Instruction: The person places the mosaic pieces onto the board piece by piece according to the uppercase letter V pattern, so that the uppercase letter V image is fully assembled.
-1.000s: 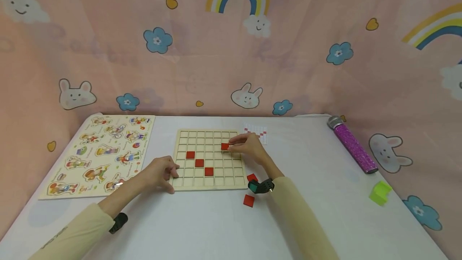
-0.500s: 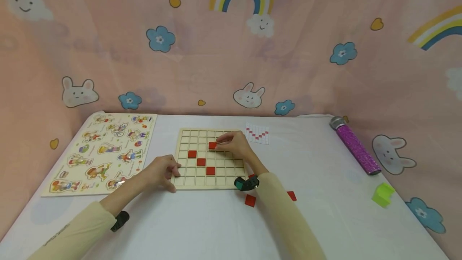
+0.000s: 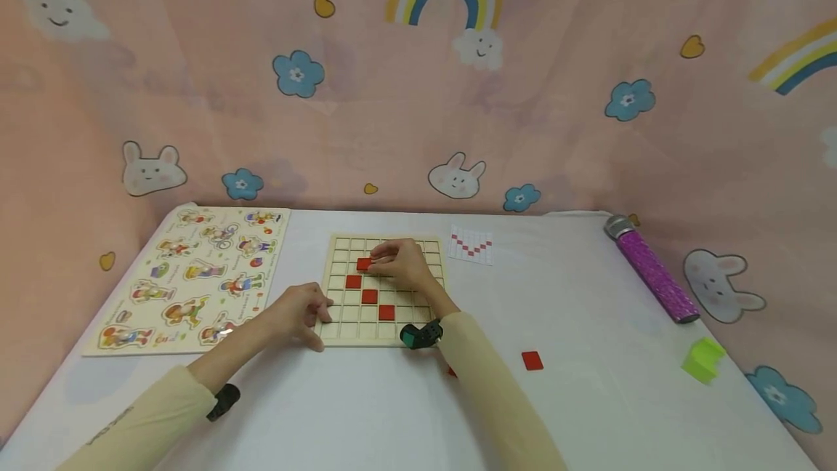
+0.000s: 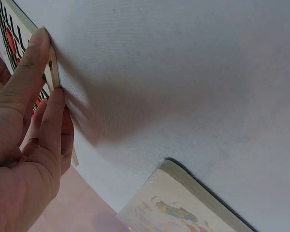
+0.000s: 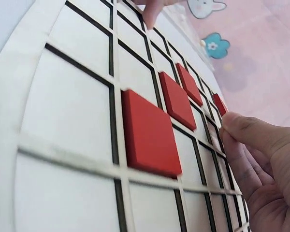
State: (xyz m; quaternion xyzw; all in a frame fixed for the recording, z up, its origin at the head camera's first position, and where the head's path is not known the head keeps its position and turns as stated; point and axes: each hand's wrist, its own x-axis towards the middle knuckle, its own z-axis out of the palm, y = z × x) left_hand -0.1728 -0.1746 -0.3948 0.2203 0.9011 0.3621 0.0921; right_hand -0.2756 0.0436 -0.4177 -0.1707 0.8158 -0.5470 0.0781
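Observation:
A wooden grid board (image 3: pixel 346 333) lies on the white table. Three red square tiles sit in its cells on a slant, among them a tile (image 3: pixel 386 312) nearest the front. Over the board's back rows, my right hand (image 3: pixel 404 265) pinches another red tile (image 3: pixel 363 264) between thumb and fingers. In the right wrist view this held tile (image 5: pixel 220 104) shows tilted beyond the seated ones. My left hand (image 3: pixel 297 313) grips the board's front left corner. The left wrist view shows its thumb and fingers (image 4: pixel 53 116) against the board's edge.
A pattern card (image 3: pixel 472 245) with a red V lies behind the board at right. Red tiles lie in front, one loose tile (image 3: pixel 532 360) and one mostly behind the right sleeve. A picture puzzle board (image 3: pixel 189 271), a purple microphone (image 3: pixel 654 271) and a green block (image 3: pixel 703 360) stand around.
My right hand has moved left across the board with the red tile, from the right columns toward the left ones. The left hand stays at the corner. The pattern card is uncovered.

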